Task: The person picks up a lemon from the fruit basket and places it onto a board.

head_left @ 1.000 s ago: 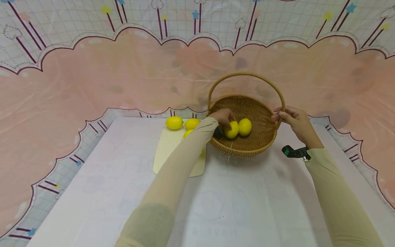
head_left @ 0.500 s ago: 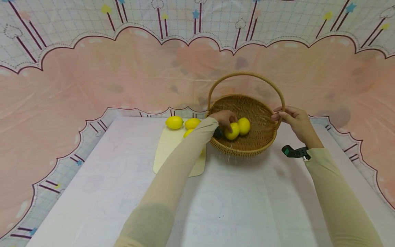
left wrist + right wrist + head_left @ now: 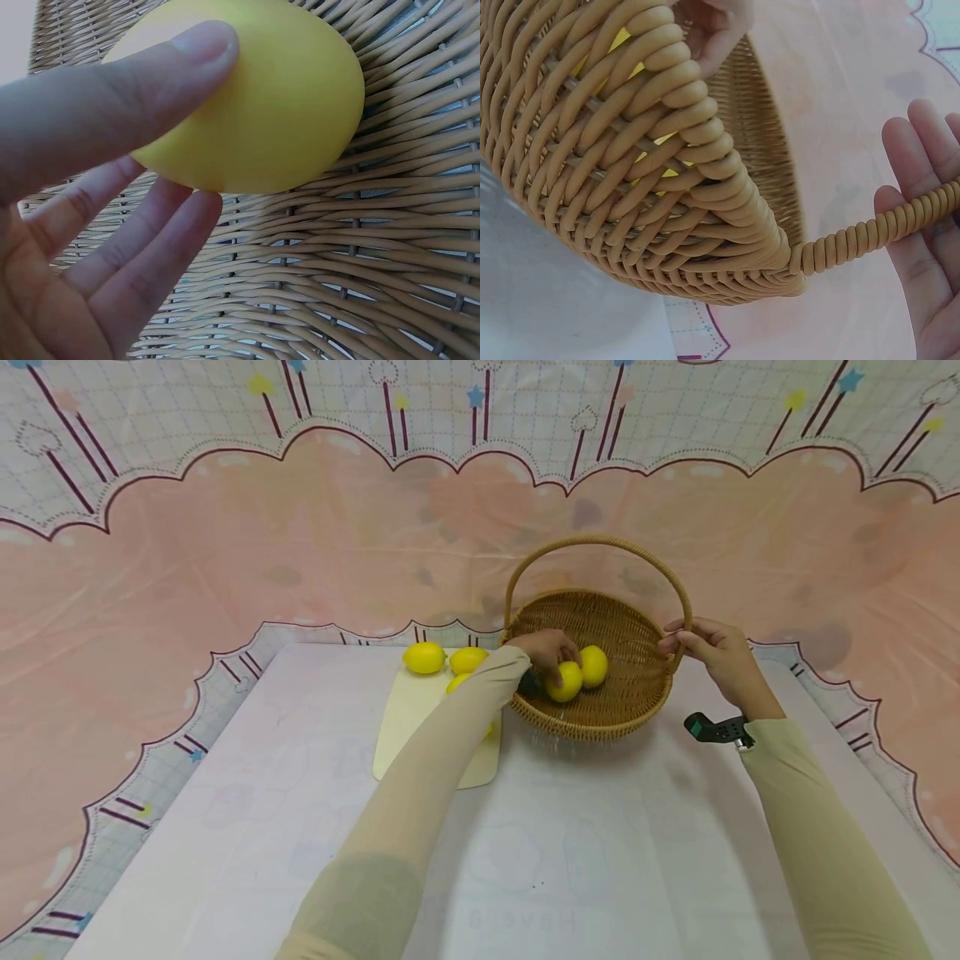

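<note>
A wicker basket (image 3: pixel 633 697) with a tall arched handle stands at the back of the table, its mouth tipped toward me. My left hand (image 3: pixel 546 650) reaches inside and holds a lemon (image 3: pixel 564 682). In the left wrist view the thumb (image 3: pixel 172 79) lies across this lemon, and fingertips touch its lower side. Beside it in the basket sits a second lemon (image 3: pixel 593 666). My right hand (image 3: pixel 716 658) grips the handle (image 3: pixel 855 238) near its right foot; in the right wrist view the fingers lie behind the cane wrapping.
Left of the basket lies a cream cutting board (image 3: pixel 408 727). Several lemons (image 3: pixel 424 657) are on it, partly hidden by the left sleeve (image 3: pixel 420 793). A patterned cloth backdrop (image 3: pixel 337 543) rises behind the white table (image 3: pixel 585 860).
The held lemon has shifted slightly downward in the basket, with the left fingers moving over it. The second lemon has shifted slightly left. The right hand keeps its place on the handle.
</note>
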Motion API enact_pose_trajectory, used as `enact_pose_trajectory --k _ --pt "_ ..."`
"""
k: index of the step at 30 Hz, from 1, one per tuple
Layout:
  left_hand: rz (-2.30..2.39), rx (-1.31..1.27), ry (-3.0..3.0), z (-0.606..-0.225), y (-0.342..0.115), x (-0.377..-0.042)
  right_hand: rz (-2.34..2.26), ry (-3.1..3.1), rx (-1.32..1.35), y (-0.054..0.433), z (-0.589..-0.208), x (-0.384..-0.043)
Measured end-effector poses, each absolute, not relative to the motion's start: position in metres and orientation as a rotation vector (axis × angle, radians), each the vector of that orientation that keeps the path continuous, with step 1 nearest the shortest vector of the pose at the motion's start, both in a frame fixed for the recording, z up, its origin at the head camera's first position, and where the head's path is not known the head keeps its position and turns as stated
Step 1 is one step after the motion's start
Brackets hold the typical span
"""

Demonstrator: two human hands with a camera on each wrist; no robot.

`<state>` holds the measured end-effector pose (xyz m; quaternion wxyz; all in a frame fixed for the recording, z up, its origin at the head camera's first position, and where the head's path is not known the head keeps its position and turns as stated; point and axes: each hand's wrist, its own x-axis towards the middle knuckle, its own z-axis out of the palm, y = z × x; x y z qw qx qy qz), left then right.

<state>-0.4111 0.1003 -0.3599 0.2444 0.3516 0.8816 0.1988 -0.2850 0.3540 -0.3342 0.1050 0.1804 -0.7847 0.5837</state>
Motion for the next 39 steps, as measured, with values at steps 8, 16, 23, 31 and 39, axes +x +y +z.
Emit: enact_pose_trajectory --k 8,16,23,31,39 --pt "0.552 1.001 2.404 -0.3629 0.1006 -0.4135 1.700 -2.334 0.510 0.3541 -0.3350 -0.2855" --pt "0.578 1.004 2.406 -0.3626 0.0987 -0.4097 1.649 -2.377 0.470 0.3536 -0.3345 -0.2839" --pt "0.554 1.007 2.410 -0.3613 0.0988 -0.4073 1.671 -2.365 0.474 0.3534 -0.3349 -0.2840" --pt "0.630 1.041 2.351 -0.3599 0.0974 -0.4075 1.700 -2.347 0.485 0.3541 -0.3355 -0.2849" --pt "0.519 0.997 2.354 -0.3582 0.0976 -0.4077 1.699 -2.347 0.477 0.3548 -0.3348 -0.2855"
